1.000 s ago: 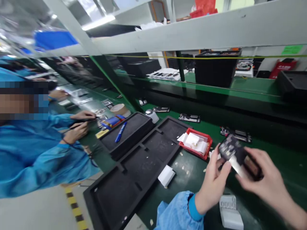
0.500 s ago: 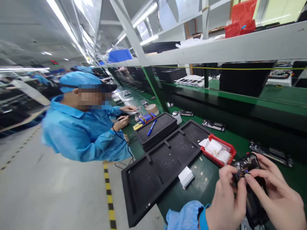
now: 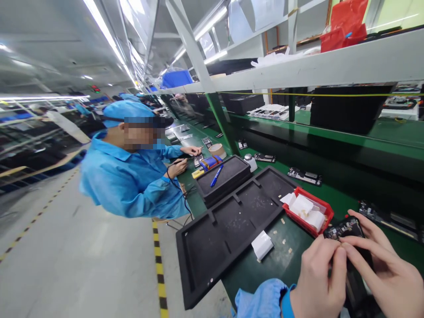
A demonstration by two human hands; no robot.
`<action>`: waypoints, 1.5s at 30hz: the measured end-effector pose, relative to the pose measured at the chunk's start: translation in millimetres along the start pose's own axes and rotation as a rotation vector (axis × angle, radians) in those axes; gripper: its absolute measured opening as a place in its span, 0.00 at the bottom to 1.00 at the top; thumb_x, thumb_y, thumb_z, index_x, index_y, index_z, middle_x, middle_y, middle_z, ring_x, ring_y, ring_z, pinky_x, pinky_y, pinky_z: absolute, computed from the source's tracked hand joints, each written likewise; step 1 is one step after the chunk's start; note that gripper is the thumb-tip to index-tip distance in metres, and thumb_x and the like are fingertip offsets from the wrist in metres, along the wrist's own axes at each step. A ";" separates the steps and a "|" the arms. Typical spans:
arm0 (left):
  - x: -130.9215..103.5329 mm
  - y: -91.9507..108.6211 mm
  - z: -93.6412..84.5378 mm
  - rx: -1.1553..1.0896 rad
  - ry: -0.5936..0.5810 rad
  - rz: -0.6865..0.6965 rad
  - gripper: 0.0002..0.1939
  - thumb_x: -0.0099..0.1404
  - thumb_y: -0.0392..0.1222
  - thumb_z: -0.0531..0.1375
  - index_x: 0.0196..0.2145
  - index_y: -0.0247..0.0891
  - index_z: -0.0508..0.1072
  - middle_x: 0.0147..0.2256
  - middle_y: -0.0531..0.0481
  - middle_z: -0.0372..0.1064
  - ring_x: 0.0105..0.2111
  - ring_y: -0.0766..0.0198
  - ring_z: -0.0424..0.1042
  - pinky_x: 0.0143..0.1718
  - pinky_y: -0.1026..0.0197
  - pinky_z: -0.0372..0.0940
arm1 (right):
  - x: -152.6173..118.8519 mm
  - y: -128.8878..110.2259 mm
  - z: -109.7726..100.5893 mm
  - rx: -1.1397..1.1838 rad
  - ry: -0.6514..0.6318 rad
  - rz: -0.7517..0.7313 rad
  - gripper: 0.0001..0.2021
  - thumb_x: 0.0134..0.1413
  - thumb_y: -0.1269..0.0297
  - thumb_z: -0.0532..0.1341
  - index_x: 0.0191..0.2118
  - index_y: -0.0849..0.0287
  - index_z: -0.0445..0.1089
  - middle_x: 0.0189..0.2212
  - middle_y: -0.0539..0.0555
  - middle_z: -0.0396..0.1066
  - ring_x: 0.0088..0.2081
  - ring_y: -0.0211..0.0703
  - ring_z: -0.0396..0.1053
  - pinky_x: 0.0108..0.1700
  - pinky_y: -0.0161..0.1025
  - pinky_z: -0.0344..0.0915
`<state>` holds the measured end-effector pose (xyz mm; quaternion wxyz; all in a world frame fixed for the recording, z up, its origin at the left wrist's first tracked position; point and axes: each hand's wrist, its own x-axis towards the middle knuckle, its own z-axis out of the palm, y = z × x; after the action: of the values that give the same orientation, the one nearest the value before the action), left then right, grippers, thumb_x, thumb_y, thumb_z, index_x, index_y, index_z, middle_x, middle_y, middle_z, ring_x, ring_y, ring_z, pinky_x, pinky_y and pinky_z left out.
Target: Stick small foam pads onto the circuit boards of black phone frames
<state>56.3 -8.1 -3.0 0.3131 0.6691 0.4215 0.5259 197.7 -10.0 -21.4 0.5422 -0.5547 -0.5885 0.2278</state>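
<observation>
At the lower right, an opened smartphone body (image 3: 346, 227) with a bare circuit board at its top end is tilted in my hands. My right hand (image 3: 386, 263) wraps round its far side, with the thumb laid across its face. My left hand (image 3: 323, 276) is closed over the phone's near edge, thumb and forefinger pressed together close to my right thumb tip. Whatever lies between those left fingertips is hidden. Just beyond the phone stands a red bin (image 3: 309, 214) holding white paper pieces (image 3: 302, 205).
A black compartment tray (image 3: 228, 229) lies left of my hands, with a folded white paper (image 3: 262, 245) beside it. A blue marker (image 3: 217, 176) rests on a black box (image 3: 225, 181). More phone bodies (image 3: 304, 176) line the bench's back. A co-worker (image 3: 132, 163) sits left.
The view has swung slightly left, so the scene sits farther right. My left fingertips have closed in toward my right thumb over the phone, covering more of its board.
</observation>
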 end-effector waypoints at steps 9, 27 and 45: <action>-1.0 1.7 -8.3 0.088 -0.057 0.060 0.17 0.77 0.41 0.49 0.38 0.37 0.76 0.33 0.43 0.75 0.33 0.59 0.74 0.35 0.59 0.69 | 10.6 -16.8 2.0 -0.161 -0.022 -0.219 0.04 0.64 0.62 0.62 0.38 0.51 0.75 0.65 0.53 0.65 0.65 0.57 0.66 0.63 0.54 0.68; -7.8 -11.7 -43.3 -0.248 0.242 -0.268 0.15 0.72 0.45 0.60 0.55 0.45 0.71 0.23 0.59 0.59 0.20 0.71 0.59 0.21 0.70 0.58 | 100.2 20.3 42.9 -0.282 -0.388 -0.195 0.07 0.61 0.72 0.63 0.31 0.58 0.72 0.25 0.51 0.73 0.28 0.43 0.72 0.34 0.38 0.66; -1.3 15.6 -15.3 -0.085 0.382 0.073 0.25 0.64 0.26 0.64 0.57 0.42 0.76 0.45 0.50 0.82 0.38 0.63 0.84 0.39 0.69 0.78 | 7.4 -80.3 -2.5 0.050 -0.035 -0.123 0.06 0.52 0.71 0.73 0.33 0.55 0.78 0.55 0.55 0.70 0.58 0.48 0.70 0.59 0.44 0.70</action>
<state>45.0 -16.6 13.8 0.2362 0.5582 0.4259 0.6717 168.8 -26.8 52.1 0.5588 -0.4995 -0.6250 0.2183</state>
